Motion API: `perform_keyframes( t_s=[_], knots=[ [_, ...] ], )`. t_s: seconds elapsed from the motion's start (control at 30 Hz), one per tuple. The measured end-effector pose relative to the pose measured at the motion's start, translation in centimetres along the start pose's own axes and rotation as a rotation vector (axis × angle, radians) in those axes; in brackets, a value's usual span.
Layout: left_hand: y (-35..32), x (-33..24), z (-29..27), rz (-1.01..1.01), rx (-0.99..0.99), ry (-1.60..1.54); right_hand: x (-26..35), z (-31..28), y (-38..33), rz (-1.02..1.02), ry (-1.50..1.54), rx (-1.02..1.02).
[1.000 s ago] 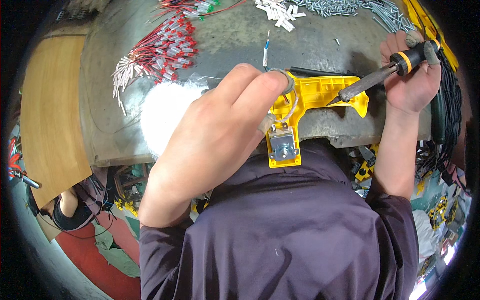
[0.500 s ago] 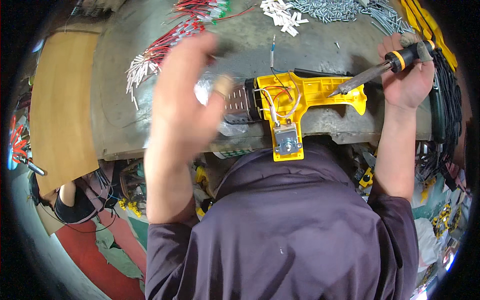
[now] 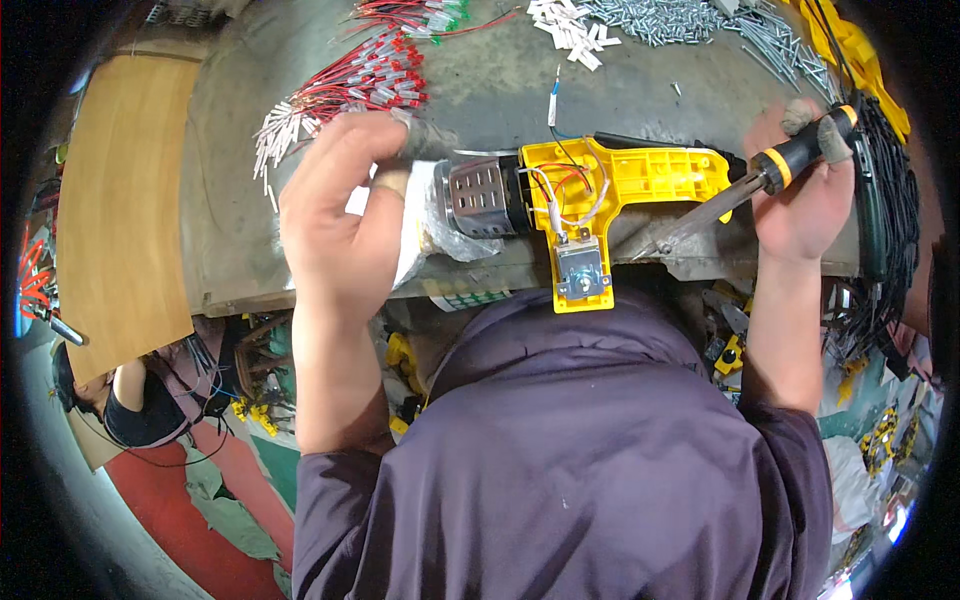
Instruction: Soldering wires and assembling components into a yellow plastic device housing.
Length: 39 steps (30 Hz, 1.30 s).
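My right hand grips a soldering iron by its black and yellow handle. The iron's shaft slants down to the left, its tip just below the yellow handle half of a heat-gun housing. That housing half lies open side up, with red, black and white wires and a square metal-faced switch in it. A slotted metal barrel sticks out at its left. My left hand, fingertips covered, is closed in a pinch; a thin silvery solder wire runs from it toward the housing.
Red-wired parts lie in a heap at the far left. White sleeves, screws and long bolts are piled at the back. Black cables hang at the right edge. Clear plastic wrap lies beside the barrel.
My left hand has moved left and is no longer blurred; its fingers have closed on the thin wire. The soldering iron has come down, its tip moving from over the housing to below it.
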<state>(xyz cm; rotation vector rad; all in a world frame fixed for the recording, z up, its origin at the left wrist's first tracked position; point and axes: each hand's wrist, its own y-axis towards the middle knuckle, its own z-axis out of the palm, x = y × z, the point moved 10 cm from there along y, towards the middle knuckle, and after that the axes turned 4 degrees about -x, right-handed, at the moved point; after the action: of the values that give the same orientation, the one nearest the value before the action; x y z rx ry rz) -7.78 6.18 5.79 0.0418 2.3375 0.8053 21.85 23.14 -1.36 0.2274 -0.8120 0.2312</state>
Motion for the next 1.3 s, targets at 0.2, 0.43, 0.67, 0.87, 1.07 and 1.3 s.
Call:
perform_keyframes(
  t_s=[0.2,0.43,0.67,0.87,1.07,1.3],
  knots=[
    [-1.4,-2.9,2.5,-0.078,0.126,-0.221,-0.6,-0.5,-0.9,-0.047,-0.086,-0.317],
    [-1.2,-3.2,3.8,-0.032,0.158,-0.161,-1.7,-0.1,-1.1,-0.018,-0.088,0.005],
    [-1.1,-3.0,4.5,-0.037,0.165,-0.176,-1.3,0.1,-1.2,-0.052,-0.101,-0.017],
    [-1.0,-3.4,4.7,-0.055,0.197,-0.121,-1.1,-0.1,-1.2,-0.069,-0.128,0.007],
    [-1.3,-3.3,5.0,-0.097,0.196,-0.172,-1.3,-0.1,-1.2,-0.051,-0.110,0.017],
    [-0.9,-5.1,5.1,0.089,0.222,-0.045,-1.3,-0.4,-1.3,-0.088,-0.150,-0.050]
  ],
)
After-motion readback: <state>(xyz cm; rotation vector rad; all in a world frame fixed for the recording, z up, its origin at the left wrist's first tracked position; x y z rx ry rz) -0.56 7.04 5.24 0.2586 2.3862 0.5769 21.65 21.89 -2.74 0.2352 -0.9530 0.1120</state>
